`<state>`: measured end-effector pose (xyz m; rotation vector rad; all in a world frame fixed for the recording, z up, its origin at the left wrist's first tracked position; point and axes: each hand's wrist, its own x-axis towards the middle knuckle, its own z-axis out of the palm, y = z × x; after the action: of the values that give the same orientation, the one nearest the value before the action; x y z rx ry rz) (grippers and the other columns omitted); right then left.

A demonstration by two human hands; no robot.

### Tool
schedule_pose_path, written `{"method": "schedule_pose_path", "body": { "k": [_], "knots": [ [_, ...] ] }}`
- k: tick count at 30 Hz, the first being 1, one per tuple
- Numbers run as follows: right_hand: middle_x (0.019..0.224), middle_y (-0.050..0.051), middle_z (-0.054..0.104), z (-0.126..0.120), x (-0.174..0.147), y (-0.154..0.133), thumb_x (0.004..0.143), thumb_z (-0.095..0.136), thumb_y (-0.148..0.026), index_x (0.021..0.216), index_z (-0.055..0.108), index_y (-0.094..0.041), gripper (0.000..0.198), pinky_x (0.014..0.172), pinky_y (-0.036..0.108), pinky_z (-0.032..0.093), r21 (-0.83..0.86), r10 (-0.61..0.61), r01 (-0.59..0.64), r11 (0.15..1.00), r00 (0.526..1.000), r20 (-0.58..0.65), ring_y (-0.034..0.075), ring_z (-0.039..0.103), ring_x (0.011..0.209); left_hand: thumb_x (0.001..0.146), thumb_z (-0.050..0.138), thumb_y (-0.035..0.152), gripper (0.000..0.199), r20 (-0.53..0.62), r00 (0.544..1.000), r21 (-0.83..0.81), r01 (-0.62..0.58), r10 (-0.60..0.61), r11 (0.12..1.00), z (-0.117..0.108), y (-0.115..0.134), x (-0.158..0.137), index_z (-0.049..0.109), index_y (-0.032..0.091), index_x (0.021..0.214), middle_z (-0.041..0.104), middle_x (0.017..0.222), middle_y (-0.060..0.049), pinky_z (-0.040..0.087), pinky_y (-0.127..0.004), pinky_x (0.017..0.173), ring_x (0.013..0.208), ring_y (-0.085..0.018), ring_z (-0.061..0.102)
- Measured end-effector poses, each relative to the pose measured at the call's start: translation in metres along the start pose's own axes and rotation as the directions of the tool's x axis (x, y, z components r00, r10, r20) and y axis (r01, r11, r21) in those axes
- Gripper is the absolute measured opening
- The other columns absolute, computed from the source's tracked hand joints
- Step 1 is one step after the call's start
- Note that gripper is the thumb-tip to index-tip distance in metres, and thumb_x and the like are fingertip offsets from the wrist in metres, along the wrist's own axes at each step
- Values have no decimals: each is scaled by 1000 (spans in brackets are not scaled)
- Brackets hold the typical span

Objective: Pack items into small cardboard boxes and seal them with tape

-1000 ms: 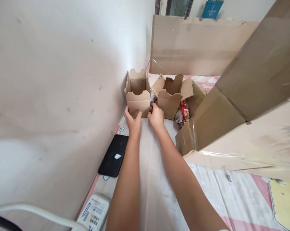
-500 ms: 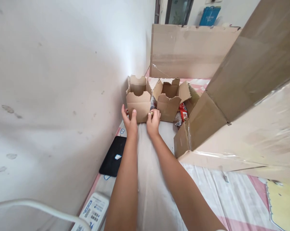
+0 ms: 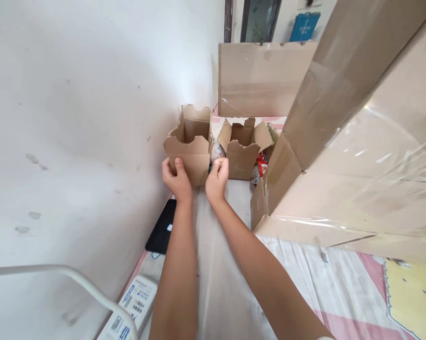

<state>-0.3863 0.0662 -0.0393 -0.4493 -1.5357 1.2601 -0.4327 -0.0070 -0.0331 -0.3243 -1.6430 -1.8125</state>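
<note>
A small open-topped cardboard box [image 3: 190, 163] with notched flaps stands against the white wall, slightly turned. My left hand [image 3: 179, 179] grips its left side, thumb across the front face and fingers around the edge. At the box's lower right corner, my right hand [image 3: 217, 178] is closed, thumb pressed to curled fingers; what lies in them is hidden. A second open cardboard box [image 3: 243, 160], its flaps spread, is just right of that hand. Between the two boxes, a clear plastic packet [image 3: 217, 150] partly shows.
Red packaging [image 3: 262, 163] sits beside a large taped carton [image 3: 354, 189] on the right. A cardboard panel [image 3: 255, 80] stands at the back. Along the wall lie a black flat object [image 3: 162, 229] and a white labelled box [image 3: 135, 302], with a white cable [image 3: 74, 274] nearby.
The left box has shifted left and a little toward me, turning slightly, and now sits farther from the second box. Both hands moved left. The view has also shifted.
</note>
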Motion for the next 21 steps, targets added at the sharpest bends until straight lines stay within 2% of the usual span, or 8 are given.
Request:
{"method": "schedule_pose_path", "body": {
  "k": [4, 7, 12, 17, 19, 21],
  "knots": [
    [81, -1, 45, -6, -8, -40, 102, 34, -32, 85, 39, -24, 19, 78, 30, 39, 64, 45, -49, 997, 997, 70, 17, 45, 78, 94, 51, 57, 44, 15, 998, 94, -64, 63, 994, -14, 34, 10, 64, 16, 89, 61, 80, -1, 44, -27, 73, 78, -15, 56],
    [80, -1, 46, -15, -15, -72, 101, 35, -30, 83, 40, -24, 19, 78, 30, 40, 140, 69, -84, 987, 992, 109, 17, 46, 80, 94, 52, 51, 40, -12, 991, 150, -131, 134, 980, -26, 64, 15, 58, 16, 75, 49, 66, 3, 36, -26, 63, 66, -12, 44],
    [82, 0, 47, -43, -40, -131, 100, 37, -31, 82, 40, -25, 19, 76, 31, 41, 278, 72, -123, 953, 980, 185, 18, 47, 81, 93, 55, 43, 38, -60, 968, 184, -228, 243, 956, -61, 132, 11, 45, 19, 65, 35, 60, 6, 27, -27, 59, 61, -11, 32],
    [82, -1, 45, -83, -95, -184, 100, 37, -31, 83, 40, -24, 18, 72, 30, 41, 393, 97, -201, 897, 958, 268, 16, 45, 77, 88, 60, 43, 36, -12, 962, 247, -262, 274, 933, -126, 203, -14, 46, 19, 65, 32, 59, 7, 22, -28, 58, 59, -11, 31],
    [82, 0, 46, -102, -131, -204, 101, 38, -34, 84, 42, -24, 20, 74, 31, 41, 366, 87, -188, 912, 958, 275, 16, 46, 78, 89, 58, 45, 39, -36, 970, 260, -225, 242, 939, -158, 223, -31, 42, 19, 64, 32, 60, 6, 23, -28, 59, 62, -12, 31],
    [84, 1, 48, -123, -172, -221, 102, 38, -36, 84, 44, -23, 22, 78, 32, 41, 306, 57, -129, 943, 971, 234, 17, 47, 81, 91, 53, 47, 42, -77, 984, 253, -138, 162, 958, -187, 235, -53, 36, 20, 63, 31, 62, 6, 23, -29, 60, 65, -12, 30]
  ]
}}
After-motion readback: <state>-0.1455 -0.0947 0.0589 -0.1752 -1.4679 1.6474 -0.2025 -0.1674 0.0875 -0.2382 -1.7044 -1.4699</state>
